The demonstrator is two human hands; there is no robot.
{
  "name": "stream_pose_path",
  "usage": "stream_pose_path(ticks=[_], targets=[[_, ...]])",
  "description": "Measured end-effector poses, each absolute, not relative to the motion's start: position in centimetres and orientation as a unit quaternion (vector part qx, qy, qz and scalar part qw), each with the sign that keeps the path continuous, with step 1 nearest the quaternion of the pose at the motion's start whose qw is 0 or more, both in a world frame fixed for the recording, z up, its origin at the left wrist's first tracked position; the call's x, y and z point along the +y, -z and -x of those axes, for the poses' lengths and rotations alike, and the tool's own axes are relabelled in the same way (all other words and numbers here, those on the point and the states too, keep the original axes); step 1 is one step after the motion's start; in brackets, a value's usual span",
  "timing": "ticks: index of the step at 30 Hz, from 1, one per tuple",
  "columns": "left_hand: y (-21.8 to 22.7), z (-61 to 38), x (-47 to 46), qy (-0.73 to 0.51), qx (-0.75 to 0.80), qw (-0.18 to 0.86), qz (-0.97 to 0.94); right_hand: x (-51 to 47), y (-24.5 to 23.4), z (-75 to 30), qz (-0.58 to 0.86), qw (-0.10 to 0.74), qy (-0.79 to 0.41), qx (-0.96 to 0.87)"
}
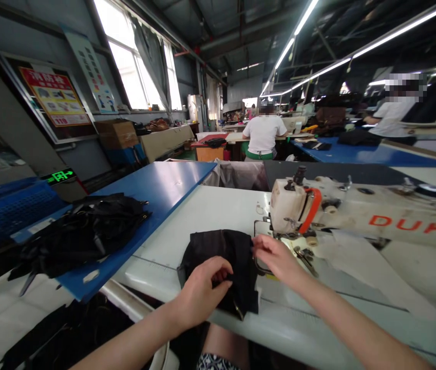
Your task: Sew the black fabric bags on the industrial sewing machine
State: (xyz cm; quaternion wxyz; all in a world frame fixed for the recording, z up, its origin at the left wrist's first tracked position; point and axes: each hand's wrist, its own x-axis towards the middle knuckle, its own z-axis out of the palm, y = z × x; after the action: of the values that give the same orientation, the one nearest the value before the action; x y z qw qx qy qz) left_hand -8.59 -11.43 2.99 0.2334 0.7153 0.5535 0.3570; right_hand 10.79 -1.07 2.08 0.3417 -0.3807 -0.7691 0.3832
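"Bare forearms [136,336] are closest to the camera. Where do they lead?"

"To a black fabric piece [237,246] on the pale surface [233,203], just left of the head of a sewing machine [356,210]. Near its lower corner shows a gold-coloured bit [238,310], too small to identify."

"How are the hands set?"

"The left hand [206,288] is over the cloth, fingers loosely curled, thumb and forefinger tips apart; it seems to steady rather than grip. The right hand [273,257] has its fingertips at the right edge. I cannot tell whether they pinch it."

"Why there?"

"Probably because that edge faces the machine: fingertips there can keep it straight, while the left hand guards against skewing."

"And the heap at left?"

"That pile of black pieces [90,231] rests on a blue surface [175,185], well apart from the fabric piece, likely to be reachable without crowding the machine. More black material [75,329] lies lower down, nearer the camera."

"Anyone beyond?"

"Someone in a white shirt [264,136] is further ahead, back turned, and another person [393,115] is off to the right."
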Motion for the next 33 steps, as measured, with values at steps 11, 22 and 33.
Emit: stream_pose_path(ticks=[11, 22, 33], targets=[[-10.1, 12.2, -18.0, -0.368, 0.508, 0.208, -0.751, -11.0, -7.4, -13.4, 0.387, 0.283, -0.595, -0.645], [-10.5, 11.7, -17.4, -0.353, 0.544, 0.229, -0.726, -12.3, -9.2, -12.4, 0.415, 0.362, -0.329, -0.767], [-17.0, 11.5, -20.0, -0.352, 0.481, 0.147, -0.789, -13.5, -16.8, -7.8, 0.205, 0.335, -0.18, -0.902]])
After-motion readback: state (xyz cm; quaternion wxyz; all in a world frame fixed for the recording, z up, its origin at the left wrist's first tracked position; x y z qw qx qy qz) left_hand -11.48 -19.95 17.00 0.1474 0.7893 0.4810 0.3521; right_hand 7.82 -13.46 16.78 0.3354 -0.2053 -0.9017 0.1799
